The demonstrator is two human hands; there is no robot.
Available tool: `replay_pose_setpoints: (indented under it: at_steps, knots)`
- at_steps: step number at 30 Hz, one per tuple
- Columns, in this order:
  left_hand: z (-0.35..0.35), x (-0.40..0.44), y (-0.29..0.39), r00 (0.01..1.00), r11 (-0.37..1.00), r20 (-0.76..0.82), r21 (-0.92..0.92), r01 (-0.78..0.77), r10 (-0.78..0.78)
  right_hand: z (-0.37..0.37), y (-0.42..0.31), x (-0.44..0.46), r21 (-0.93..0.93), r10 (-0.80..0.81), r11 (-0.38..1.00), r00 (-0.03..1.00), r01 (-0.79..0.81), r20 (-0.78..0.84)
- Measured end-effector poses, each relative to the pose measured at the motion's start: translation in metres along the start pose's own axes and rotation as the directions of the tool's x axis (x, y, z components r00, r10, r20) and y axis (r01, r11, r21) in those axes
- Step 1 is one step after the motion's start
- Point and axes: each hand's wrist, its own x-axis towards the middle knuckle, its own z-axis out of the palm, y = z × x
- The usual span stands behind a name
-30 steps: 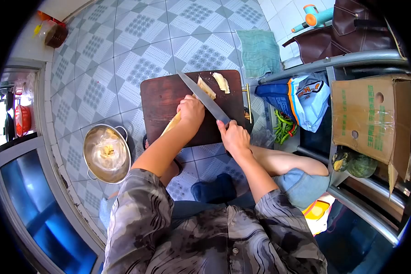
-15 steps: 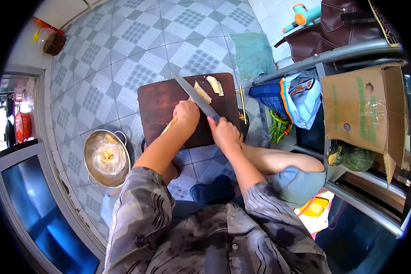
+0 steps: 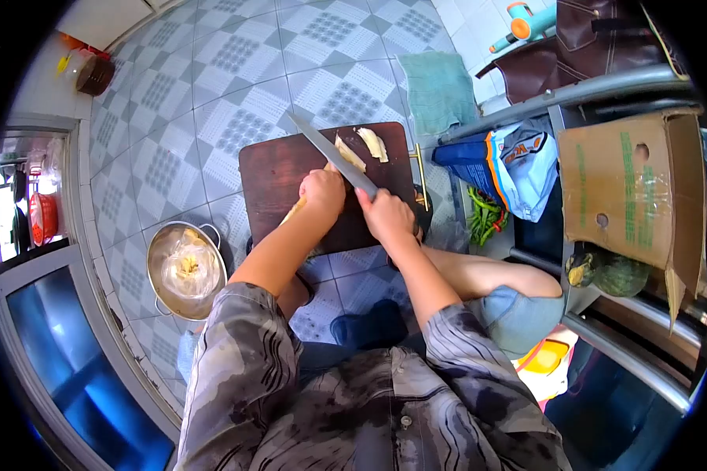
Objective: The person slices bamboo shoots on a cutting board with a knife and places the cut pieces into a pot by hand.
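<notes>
My right hand (image 3: 390, 217) is closed round the handle of a long kitchen knife (image 3: 327, 149). Its blade slants up to the left across a dark brown cutting board (image 3: 271, 173), with the tip past the far edge. My left hand (image 3: 323, 194) is closed on a long pale-yellow piece of food (image 3: 294, 210), pressed to the board just left of the blade; its kind I cannot make out. Right of the blade lies a pale cut strip (image 3: 350, 154). Another pale piece (image 3: 371, 145) rests near the board's far right corner.
On the tiled floor at left stands a two-handled metal pot (image 3: 154, 271) holding a plastic bag with yellowish pieces. To the right are green peppers (image 3: 484, 215), a blue-white bag (image 3: 518, 169), a cardboard box (image 3: 617, 184) and a metal rack (image 3: 573, 94). A cloth (image 3: 436, 93) lies behind.
My right hand and the knife have slid slightly forward, so the tip reaches farther past the board. My left hand stays on the pale piece. The whole view has shifted a little.
</notes>
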Motion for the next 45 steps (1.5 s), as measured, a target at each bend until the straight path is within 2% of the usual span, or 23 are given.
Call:
replay_pose_setpoints:
  at_steps: [3, 5, 7, 9, 10, 12, 15, 17, 18, 21, 23, 27, 31, 33, 34, 36, 38, 39, 41, 43, 45]
  knots:
    - [-0.011, -0.005, 0.001, 0.998, 0.999, 0.057, -0.013, 0.041, -0.040, 0.002, 0.041, -0.028, -0.074, 0.074, 0.995, 0.996, -0.070, 0.044]
    - [-0.002, -0.001, 0.005, 0.998, 0.999, 0.028, -0.008, 0.051, -0.051, 0.010, 0.045, -0.026, -0.092, 0.070, 0.993, 0.997, -0.068, 0.018]
    - [0.001, -0.001, 0.005, 0.998, 0.998, 0.003, 0.002, 0.070, -0.070, 0.004, 0.022, -0.006, -0.087, 0.045, 0.995, 0.999, -0.047, -0.023]
    - [-0.005, -0.005, 0.004, 0.999, 0.998, 0.017, 0.063, -0.028, 0.027, -0.005, -0.015, 0.026, -0.057, -0.072, 0.996, 0.997, 0.070, -0.017]
    - [-0.005, -0.005, 0.002, 0.998, 0.999, -0.050, 0.044, -0.024, 0.026, 0.001, -0.021, 0.034, -0.056, -0.086, 0.995, 0.996, 0.084, -0.032]
    - [-0.010, -0.005, 0.000, 1.000, 1.000, -0.023, 0.025, -0.009, 0.009, 0.000, -0.023, 0.037, -0.068, -0.113, 0.992, 0.992, 0.109, -0.057]
    - [-0.012, -0.002, -0.001, 1.000, 1.000, 0.025, 0.011, -0.006, 0.006, -0.002, -0.001, 0.008, -0.050, -0.048, 0.998, 0.998, 0.046, -0.045]
    - [-0.009, -0.002, 0.002, 0.999, 1.000, 0.054, -0.003, -0.003, 0.003, 0.003, 0.030, -0.018, -0.052, 0.092, 0.994, 0.996, -0.093, -0.008]
    - [-0.010, -0.001, 0.003, 0.998, 0.999, 0.056, -0.026, 0.023, -0.021, 0.002, 0.037, -0.019, -0.059, 0.090, 0.994, 0.996, -0.090, -0.007]
    - [-0.010, -0.006, 0.006, 0.997, 0.998, 0.060, -0.037, 0.041, -0.039, 0.004, 0.037, -0.015, -0.065, 0.066, 0.996, 0.998, -0.067, -0.015]
    - [-0.010, -0.005, 0.010, 0.997, 0.998, 0.057, -0.035, 0.049, -0.047, -0.003, 0.015, 0.013, -0.094, -0.053, 0.994, 0.998, 0.049, -0.037]
    - [-0.006, 0.003, 0.006, 0.995, 0.998, 0.095, -0.053, 0.025, -0.020, -0.002, -0.017, 0.043, -0.121, -0.113, 0.987, 0.993, 0.107, -0.039]
    - [-0.016, 0.001, 0.004, 0.989, 0.997, 0.144, -0.068, 0.048, -0.038, 0.002, 0.023, 0.002, -0.076, 0.012, 0.997, 0.998, -0.017, -0.057]
    - [-0.017, 0.002, 0.002, 0.981, 0.992, 0.187, -0.097, 0.080, -0.061, -0.003, 0.052, -0.022, -0.101, 0.102, 0.990, 0.993, -0.096, 0.063]
    - [-0.012, 0.002, 0.002, 0.986, 0.995, 0.163, -0.091, 0.039, -0.024, -0.002, 0.053, -0.023, -0.108, 0.108, 0.989, 0.992, -0.100, 0.067]
    - [-0.008, 0.001, 0.004, 0.990, 0.997, 0.138, -0.077, -0.005, 0.015, 0.001, 0.043, -0.014, -0.127, 0.075, 0.989, 0.997, -0.077, -0.017]
    - [-0.012, -0.005, 0.006, 0.997, 0.999, 0.073, -0.028, -0.026, 0.028, -0.009, 0.010, 0.019, -0.127, 0.008, 0.992, 1.000, -0.006, 0.012]
    - [-0.015, -0.006, 0.005, 0.997, 0.999, 0.072, -0.027, -0.021, 0.023, -0.011, -0.005, 0.032, -0.119, -0.051, 0.991, 0.998, 0.056, 0.038]
    - [-0.020, -0.006, -0.003, 0.990, 0.996, 0.121, -0.050, -0.070, 0.076, -0.005, -0.023, 0.043, -0.101, -0.074, 0.992, 0.997, 0.074, 0.004]
    - [-0.020, -0.005, -0.003, 0.994, 0.998, 0.090, -0.015, -0.067, 0.068, 0.000, -0.021, 0.044, -0.090, -0.085, 0.993, 0.996, 0.082, -0.035]
    - [-0.021, -0.003, 0.000, 0.985, 0.999, 0.170, -0.032, 0.008, -0.002, 0.002, 0.006, 0.020, -0.083, -0.045, 0.996, 0.997, 0.039, -0.063]
